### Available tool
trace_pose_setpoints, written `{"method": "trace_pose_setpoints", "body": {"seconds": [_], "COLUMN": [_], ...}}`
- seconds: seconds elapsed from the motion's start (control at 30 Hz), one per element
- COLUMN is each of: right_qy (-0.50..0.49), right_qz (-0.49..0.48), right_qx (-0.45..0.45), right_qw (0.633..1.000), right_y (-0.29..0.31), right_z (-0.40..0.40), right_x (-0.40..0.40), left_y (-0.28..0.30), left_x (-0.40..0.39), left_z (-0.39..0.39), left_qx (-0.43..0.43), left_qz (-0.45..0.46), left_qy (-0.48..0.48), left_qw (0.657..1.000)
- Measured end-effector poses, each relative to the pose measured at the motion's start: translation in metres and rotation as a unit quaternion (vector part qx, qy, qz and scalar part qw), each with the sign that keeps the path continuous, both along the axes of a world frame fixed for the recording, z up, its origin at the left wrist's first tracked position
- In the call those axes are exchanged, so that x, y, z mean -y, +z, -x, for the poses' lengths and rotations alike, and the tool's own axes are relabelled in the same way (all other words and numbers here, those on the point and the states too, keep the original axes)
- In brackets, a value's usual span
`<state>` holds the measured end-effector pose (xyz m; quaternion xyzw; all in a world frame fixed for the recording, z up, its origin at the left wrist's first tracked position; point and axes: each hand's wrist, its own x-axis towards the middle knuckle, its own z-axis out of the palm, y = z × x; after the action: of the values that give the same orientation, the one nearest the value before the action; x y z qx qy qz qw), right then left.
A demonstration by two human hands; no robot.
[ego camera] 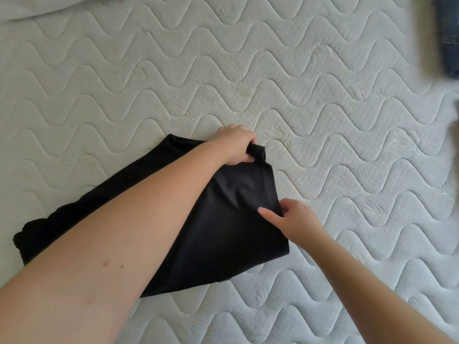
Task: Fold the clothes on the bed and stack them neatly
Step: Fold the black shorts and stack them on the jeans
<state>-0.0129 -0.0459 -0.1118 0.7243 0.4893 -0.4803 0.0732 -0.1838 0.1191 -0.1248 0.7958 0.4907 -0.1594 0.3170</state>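
A black garment (223, 234) lies partly folded on the white quilted mattress (323, 120), reaching from the lower left toward the middle. My left hand (236, 145) grips its far corner, fingers curled round a bunched edge. My right hand (293, 217) pinches the garment's right edge lower down, thumb on top of the cloth. My left forearm crosses over much of the garment and hides its middle.
A dark blue denim piece (449, 36) lies blurred at the upper right edge. A pale sheet or pillow (49, 6) sits at the top left corner. Another dark shape (456, 120) shows at the right edge.
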Motion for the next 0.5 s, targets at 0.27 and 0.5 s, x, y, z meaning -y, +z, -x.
{"method": "trace_pose_setpoints", "body": {"seconds": [0.27,0.5], "right_qy": [-0.121,-0.197], "right_qz": [0.039,0.028], "right_qx": [-0.092,-0.141], "right_qw": [0.988,0.970], "right_y": [0.006,0.003], "right_z": [0.021,0.003], "right_x": [0.051,0.089], "left_y": [0.019,0.026], "left_x": [0.013,0.013], "left_z": [-0.011,-0.023], "left_qx": [0.018,0.012], "left_qz": [0.061,0.041], "left_qy": [0.013,0.014], "left_qw": [0.998,0.999]}}
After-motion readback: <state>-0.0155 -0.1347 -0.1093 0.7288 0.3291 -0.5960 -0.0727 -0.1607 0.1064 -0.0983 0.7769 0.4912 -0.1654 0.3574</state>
